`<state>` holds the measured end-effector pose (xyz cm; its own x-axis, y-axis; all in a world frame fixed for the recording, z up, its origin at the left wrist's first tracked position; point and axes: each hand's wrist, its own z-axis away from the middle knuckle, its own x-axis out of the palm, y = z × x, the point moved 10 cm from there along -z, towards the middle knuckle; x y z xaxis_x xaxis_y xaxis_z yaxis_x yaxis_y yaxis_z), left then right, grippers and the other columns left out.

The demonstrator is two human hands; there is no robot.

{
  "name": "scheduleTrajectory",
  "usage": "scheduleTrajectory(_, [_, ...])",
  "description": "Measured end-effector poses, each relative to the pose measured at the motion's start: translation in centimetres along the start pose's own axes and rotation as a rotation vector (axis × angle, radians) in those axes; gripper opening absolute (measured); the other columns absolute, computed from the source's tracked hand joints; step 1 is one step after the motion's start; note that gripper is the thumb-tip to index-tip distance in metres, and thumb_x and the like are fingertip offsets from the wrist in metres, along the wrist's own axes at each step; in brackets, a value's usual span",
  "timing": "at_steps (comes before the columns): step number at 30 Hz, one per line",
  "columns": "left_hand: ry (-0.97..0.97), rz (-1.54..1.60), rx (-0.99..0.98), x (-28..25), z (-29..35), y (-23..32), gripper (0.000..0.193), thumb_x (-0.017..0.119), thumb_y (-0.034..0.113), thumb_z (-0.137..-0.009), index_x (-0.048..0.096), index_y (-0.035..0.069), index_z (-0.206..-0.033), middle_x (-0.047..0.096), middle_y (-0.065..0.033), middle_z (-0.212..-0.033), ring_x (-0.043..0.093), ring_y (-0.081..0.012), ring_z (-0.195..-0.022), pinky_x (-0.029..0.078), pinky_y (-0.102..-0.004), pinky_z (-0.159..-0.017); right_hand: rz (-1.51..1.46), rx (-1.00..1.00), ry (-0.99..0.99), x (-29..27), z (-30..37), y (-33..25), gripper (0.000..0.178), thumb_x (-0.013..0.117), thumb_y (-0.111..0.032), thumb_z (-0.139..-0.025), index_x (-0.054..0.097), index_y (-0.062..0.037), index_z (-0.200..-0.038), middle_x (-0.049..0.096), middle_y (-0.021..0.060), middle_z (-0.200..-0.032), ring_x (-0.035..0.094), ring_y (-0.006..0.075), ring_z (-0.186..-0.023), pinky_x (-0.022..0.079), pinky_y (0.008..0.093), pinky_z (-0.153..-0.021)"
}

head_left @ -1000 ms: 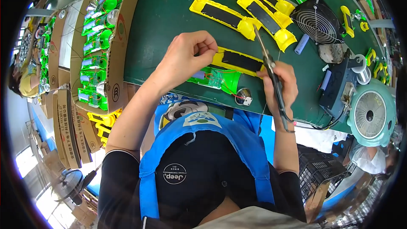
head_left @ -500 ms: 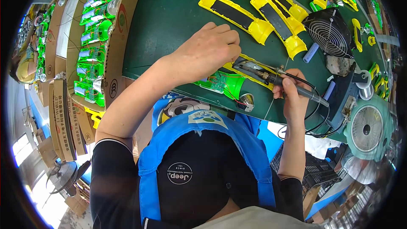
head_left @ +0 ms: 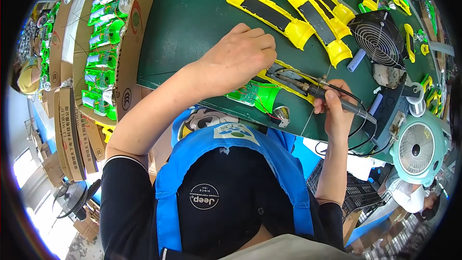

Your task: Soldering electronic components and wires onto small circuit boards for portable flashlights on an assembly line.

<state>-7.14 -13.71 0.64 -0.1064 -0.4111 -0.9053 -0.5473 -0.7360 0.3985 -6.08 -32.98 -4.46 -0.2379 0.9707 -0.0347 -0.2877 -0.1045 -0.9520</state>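
Note:
My right hand (head_left: 338, 113) grips a soldering iron (head_left: 357, 110) by its handle, the metal tip end pointing left over a yellow casing half (head_left: 293, 90). Bent over the casing's left end is my left hand (head_left: 243, 57), its fingers closed; what they pinch is hidden beneath them. Just below my left hand lies a green casing half (head_left: 267, 94) with a circuit board (head_left: 244, 95) and thin red wires. Those wires run to a small silver reflector (head_left: 281, 113) near the bench's front edge.
Several yellow casing halves with dark panels, one at the far middle (head_left: 267, 13), lie beyond my hands. A black square fan (head_left: 378, 38), a blue cylindrical cell (head_left: 356, 60) and a solder spool (head_left: 416, 101) sit right. A cardboard box (head_left: 132, 53) of green assemblies stands left.
The view has shifted slightly. Both hands keep nearly the same pose, with the soldering iron still over the yellow casing half. A person has come into view at the lower right.

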Motion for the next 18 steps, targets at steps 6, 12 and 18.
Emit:
scheduleTrajectory(6, [0.006, -0.043, 0.030, -0.17, -0.01, 0.37, 0.012, 0.061, 0.006, -0.073, 0.056, 0.004, -0.084, 0.053, -0.0079, -0.090, 0.055, -0.0241, -0.088, 0.041, -0.0352, -0.082, 0.017, 0.005, 0.000, 0.13, -0.08, -0.05, 0.032, 0.063, -0.027, -0.083, 0.054, 0.0001, -0.096, 0.060, 0.0089, -0.064, 0.054, 0.0106, -0.049, 0.039, 0.0201, -0.046])
scheduleTrajectory(12, [0.004, -0.037, 0.031, 0.01, 0.06, 0.21, 0.013, 0.062, 0.006, -0.073, 0.056, 0.004, -0.084, 0.053, -0.0075, -0.089, 0.055, -0.0236, -0.088, 0.041, -0.0347, -0.082, 0.027, 0.007, -0.003, 0.29, -0.09, 0.10, 0.031, 0.064, -0.026, -0.082, 0.054, 0.0004, -0.096, 0.061, 0.0092, -0.064, 0.055, 0.0108, -0.049, 0.039, 0.0199, -0.046])
scheduleTrajectory(18, [0.015, -0.038, 0.030, -0.10, 0.02, 0.52, 0.013, 0.062, 0.006, -0.072, 0.056, 0.004, -0.084, 0.053, -0.0073, -0.089, 0.055, -0.0232, -0.088, 0.041, -0.0344, -0.082, 0.037, -0.019, 0.003, 0.41, 0.17, -0.13, 0.031, 0.065, -0.025, -0.083, 0.054, 0.0009, -0.097, 0.061, 0.0091, -0.064, 0.056, 0.0113, -0.050, 0.041, 0.0196, -0.046])
